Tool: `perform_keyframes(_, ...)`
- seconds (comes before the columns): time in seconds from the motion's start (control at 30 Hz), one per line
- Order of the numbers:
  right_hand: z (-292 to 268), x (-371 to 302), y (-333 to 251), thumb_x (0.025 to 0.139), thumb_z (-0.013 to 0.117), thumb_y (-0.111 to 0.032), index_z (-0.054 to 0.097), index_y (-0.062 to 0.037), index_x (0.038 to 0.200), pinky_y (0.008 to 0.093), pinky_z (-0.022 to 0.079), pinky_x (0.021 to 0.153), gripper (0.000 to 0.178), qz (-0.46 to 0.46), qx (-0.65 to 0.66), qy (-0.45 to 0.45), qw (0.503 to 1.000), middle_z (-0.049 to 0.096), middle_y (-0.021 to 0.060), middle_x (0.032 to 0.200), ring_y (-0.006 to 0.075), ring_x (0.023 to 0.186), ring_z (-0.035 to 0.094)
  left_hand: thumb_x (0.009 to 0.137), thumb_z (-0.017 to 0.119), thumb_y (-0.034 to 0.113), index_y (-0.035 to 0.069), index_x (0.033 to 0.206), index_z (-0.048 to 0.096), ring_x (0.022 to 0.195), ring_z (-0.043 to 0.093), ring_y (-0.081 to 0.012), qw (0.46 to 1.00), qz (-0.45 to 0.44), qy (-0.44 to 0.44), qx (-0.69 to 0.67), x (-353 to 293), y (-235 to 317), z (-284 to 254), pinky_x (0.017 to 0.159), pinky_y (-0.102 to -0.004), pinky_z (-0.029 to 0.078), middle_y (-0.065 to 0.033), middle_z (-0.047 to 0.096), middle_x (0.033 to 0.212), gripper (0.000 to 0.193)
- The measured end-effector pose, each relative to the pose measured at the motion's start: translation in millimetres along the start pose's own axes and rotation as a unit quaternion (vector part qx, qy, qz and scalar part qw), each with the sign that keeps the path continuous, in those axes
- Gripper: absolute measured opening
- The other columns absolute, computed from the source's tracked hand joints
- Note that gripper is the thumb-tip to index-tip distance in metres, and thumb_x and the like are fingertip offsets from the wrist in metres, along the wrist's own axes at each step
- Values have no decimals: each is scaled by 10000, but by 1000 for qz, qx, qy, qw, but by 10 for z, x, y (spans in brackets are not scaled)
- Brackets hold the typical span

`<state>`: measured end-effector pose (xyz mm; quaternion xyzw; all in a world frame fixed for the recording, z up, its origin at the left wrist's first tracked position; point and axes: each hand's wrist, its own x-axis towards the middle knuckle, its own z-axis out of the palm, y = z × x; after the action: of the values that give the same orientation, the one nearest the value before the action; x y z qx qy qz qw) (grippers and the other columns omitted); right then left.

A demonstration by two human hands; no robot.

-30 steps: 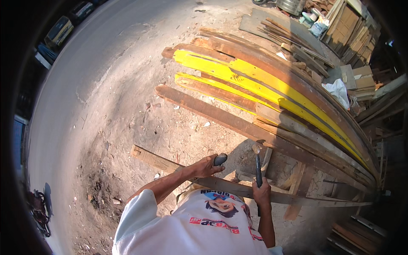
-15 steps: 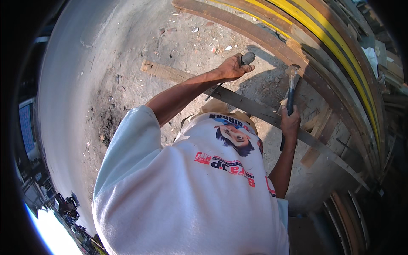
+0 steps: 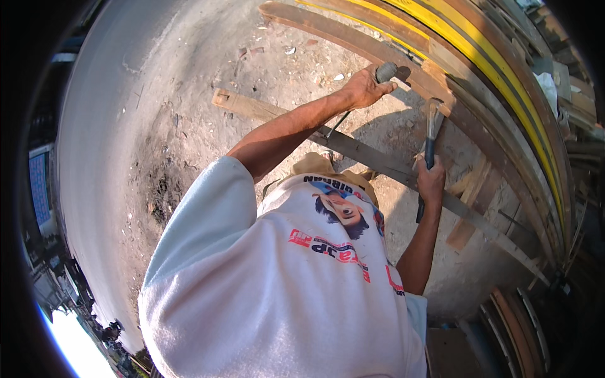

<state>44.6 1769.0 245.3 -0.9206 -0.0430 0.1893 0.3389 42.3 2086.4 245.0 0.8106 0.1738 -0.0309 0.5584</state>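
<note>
My left hand (image 3: 365, 89) is closed round a tool with a thick grey rounded end (image 3: 386, 72); a thin dark shaft (image 3: 338, 124) sticks out below the fist. I cannot tell its exact kind. That grey end is over or beside a long brown wooden beam (image 3: 353, 41), with a dark shadow next to it. Wrapped round the dark handle of a hammer (image 3: 430, 148) are the fingers of my right hand (image 3: 431, 181). The hammer's small brownish head lies at the beam's near side. A narrow plank (image 3: 252, 107) crosses the ground beneath both arms.
Yellow-striped beams (image 3: 479, 38) run along the far right, with stacked boards (image 3: 583, 101) behind them. Short wood blocks (image 3: 469, 205) lie under the plank's right part. More boards (image 3: 513, 327) stand at lower right. The ground (image 3: 201, 82) is dusty and littered with chips.
My left hand has moved up and to the right with the grey-ended tool, closer to the beam. My right hand and the hammer have hardly moved.
</note>
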Motion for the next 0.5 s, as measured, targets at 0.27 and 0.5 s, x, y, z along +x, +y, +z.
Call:
perform_keyframes(0.27,-16,-74,41,940,709,-363,598,46,965,497,492,726,425,9,29,16,999,623,233,792,405,776,656,919,755,491,-108,1325,505,976,658,-287,985,-77,-89,123,-34,-365,41,836,-433,526,-268,677,1020,765)
perform_keyframes(0.5,-113,-128,-301,631,940,-569,446,69,1381,490,542,959,1101,24,-86,-110,990,658,337,1211,455,1157,656,932,729,323,-18,1296,492,791,578,-182,993,-52,-83,-71,-235,-576,-204,696,-356,493,-106,640,921,552)
